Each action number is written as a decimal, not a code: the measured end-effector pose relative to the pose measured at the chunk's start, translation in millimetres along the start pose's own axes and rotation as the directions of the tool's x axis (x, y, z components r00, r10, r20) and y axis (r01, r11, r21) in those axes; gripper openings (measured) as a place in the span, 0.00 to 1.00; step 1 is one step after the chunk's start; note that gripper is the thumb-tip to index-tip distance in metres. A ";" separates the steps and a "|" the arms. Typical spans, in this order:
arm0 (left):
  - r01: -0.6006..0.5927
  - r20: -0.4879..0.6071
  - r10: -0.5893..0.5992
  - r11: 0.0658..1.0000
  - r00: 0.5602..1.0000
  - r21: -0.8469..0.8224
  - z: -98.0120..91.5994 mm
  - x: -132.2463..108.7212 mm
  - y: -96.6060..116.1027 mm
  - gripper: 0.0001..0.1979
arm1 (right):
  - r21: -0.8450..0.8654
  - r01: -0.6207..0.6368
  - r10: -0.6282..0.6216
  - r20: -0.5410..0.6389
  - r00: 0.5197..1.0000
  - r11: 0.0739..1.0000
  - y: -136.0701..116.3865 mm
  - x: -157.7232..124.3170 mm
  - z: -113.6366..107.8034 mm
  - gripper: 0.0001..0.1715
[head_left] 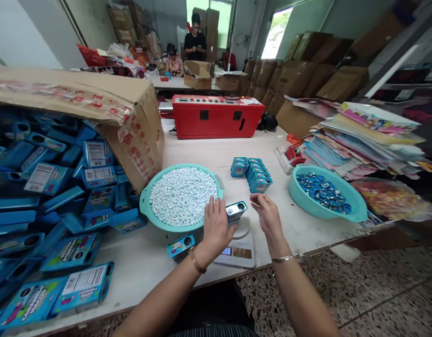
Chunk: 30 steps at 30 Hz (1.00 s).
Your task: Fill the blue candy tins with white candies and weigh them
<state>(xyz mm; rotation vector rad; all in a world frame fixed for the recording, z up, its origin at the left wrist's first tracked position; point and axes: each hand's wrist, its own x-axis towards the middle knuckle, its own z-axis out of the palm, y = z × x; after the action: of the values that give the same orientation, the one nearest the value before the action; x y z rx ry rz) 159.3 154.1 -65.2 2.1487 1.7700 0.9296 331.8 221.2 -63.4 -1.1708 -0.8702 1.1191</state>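
A blue tin (236,211) with a dark round hole in its top stands on a white digital scale (242,243). My left hand (216,225) is beside this tin, at the right rim of a turquoise bowl of small pale candies (182,195); its fingers are stretched out and the thumb points toward the scale. Whether it touches the tin is unclear. To the right of the tin, my right hand (268,214) is closed in a pinch, and what its fingertips hold cannot be made out. Another blue tin (181,246) with an open hole is by my left wrist.
Several blue tins (258,174) stand grouped behind the scale. A turquoise basin (356,208) of round blue-and-silver lids is at right, near stacked papers (363,135). A cardboard box (145,135) spills tins at left. A red machine (216,119) stands behind; two people are beyond.
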 end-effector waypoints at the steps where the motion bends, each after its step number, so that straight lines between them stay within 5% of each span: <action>1: 0.015 0.038 -0.016 0.999 0.999 0.037 6.6 10.2 3.4 0.31 | 0.024 -0.017 0.018 -0.014 1.000 1.000 4.7 -3.2 1.7 0.22; 4: -0.006 0.094 0.000 0.998 0.996 0.063 12.8 24.0 8.7 0.17 | 0.097 -0.049 0.050 -0.010 0.999 0.994 9.3 -11.2 10.4 0.22; 7: -0.061 0.061 0.060 0.998 0.996 0.021 -6.6 29.4 10.9 0.14 | 0.196 -0.025 0.019 0.030 0.999 0.980 -3.2 -14.5 27.8 0.20; 11: -0.086 0.005 0.086 0.995 0.996 0.060 -71.6 50.4 21.9 0.16 | 0.373 -0.015 -0.035 0.129 0.991 0.928 -33.0 -8.0 68.7 0.15; 16: -0.104 0.133 0.055 0.914 0.990 0.392 -141.1 80.5 28.5 0.13 | 0.627 -0.317 0.172 0.281 0.944 0.711 -33.4 1.6 136.4 0.10; 21: -0.158 0.351 -0.047 0.832 0.935 0.532 -146.9 80.2 1.7 0.12 | 0.656 -0.521 0.411 0.332 0.849 0.546 5.6 -12.3 181.0 0.12; 30: -0.141 0.306 -0.036 0.831 0.951 0.538 -167.4 69.7 -0.1 0.08 | 0.731 -0.530 0.448 0.337 0.828 0.430 2.0 -18.1 186.0 0.09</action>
<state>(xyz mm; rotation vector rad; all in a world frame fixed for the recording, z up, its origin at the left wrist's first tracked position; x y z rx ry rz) 67.5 181.5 88.7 2.5068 1.9910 0.0476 150.9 250.2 -26.8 -0.5660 0.0420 1.8134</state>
